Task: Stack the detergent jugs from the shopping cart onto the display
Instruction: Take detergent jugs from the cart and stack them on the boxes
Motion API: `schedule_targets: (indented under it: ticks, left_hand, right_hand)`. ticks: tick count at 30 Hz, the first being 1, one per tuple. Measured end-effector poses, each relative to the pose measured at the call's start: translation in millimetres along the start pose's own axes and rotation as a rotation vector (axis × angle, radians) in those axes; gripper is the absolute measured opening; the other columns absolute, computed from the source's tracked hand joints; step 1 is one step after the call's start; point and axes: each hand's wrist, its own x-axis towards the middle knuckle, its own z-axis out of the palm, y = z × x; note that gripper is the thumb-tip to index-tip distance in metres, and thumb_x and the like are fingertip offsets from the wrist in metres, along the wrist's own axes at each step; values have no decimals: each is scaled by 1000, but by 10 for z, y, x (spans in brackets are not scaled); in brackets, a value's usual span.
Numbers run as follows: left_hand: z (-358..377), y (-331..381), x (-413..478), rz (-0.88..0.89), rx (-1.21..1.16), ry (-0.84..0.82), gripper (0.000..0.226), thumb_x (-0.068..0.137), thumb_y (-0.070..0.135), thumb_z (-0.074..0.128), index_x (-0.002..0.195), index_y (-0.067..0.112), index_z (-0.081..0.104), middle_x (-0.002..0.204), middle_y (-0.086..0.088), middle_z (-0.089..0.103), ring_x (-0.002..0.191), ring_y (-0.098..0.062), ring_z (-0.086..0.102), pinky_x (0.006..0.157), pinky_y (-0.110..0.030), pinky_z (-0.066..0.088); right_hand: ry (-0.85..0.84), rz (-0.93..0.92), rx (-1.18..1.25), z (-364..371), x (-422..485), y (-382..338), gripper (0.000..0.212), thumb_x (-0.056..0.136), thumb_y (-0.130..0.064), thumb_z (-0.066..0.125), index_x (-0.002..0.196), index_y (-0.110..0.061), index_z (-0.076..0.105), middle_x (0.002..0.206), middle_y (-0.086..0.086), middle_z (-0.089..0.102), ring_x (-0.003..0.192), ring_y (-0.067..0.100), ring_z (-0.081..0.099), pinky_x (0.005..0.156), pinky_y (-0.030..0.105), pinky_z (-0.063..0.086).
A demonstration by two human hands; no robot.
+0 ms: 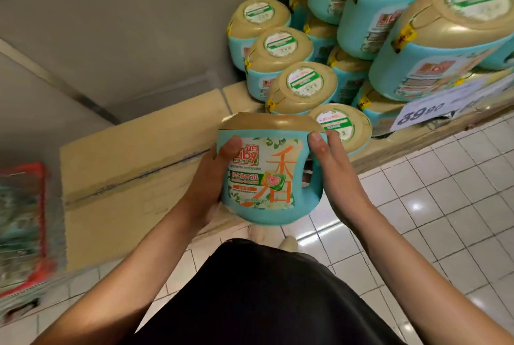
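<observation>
Left hand [214, 177] and right hand [331, 175] gripped one detergent jug [267, 175] between them, thumbs on its labelled face and handle. The jug was held cap uppermost in the air, at the front edge of the display [133, 166] and just before the nearest of the stacked jugs [303, 85].

Progress, as judged: many jugs already stood in tiers at right, with a lower row running forward. This jug was not yet set down, and bare cardboard lay to the left.

The shopping cart [25, 227] at the left edge was blurred and its load uncountable. Fingers behind the jug were hidden, contact with the nearest jug could not be told, and the stack was cut off above and at right.
</observation>
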Motion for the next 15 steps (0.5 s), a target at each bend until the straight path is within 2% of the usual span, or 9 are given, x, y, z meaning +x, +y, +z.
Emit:
schedule_targets:
  ticks: [4,6,9,12,15]
  left_hand:
    - [-31,277,218,78,-5,16,76,86,65,65,142,13,63,133,-15,73,122,-37,71,108,-61,53]
    - [-36,428,347,124,-6,12,80,85,64,66,143,10,61,132,-16,73,121,-37,71,106,-60,54]
    - [-70,663,563,208,7,2,89,80,67,74,144,6,58,131,-18,73,120,-39,71,102,-59,57]
    - [-110,871,794,274,-7,4,105,70,74,83,146,8,55,130,-17,73,119,-39,72,96,-56,60]
    - [-160,1046,1106,367,-8,29,83,82,62,79,145,14,54,128,-12,75,116,-33,74,92,-51,64]
  right_hand:
    - [2,-41,-55,70,330,-208,59,91,-71,52,123,-21,56,103,-14,75,99,2,73,76,16,54]
    - [2,-67,-71,92,484,-337,63,86,-76,52,121,-24,56,102,-16,75,96,-2,71,72,10,53]
    - [0,-117,-122,122,749,-557,62,86,-77,49,118,-25,56,100,-25,72,95,-9,68,77,14,52]
    - [-4,-150,-180,163,1036,-780,58,90,-80,44,124,-35,60,113,-28,71,106,-13,64,90,25,46]
    - [6,-194,-206,234,1347,-951,58,93,-80,44,136,-43,57,128,-26,69,124,-5,61,111,41,46]
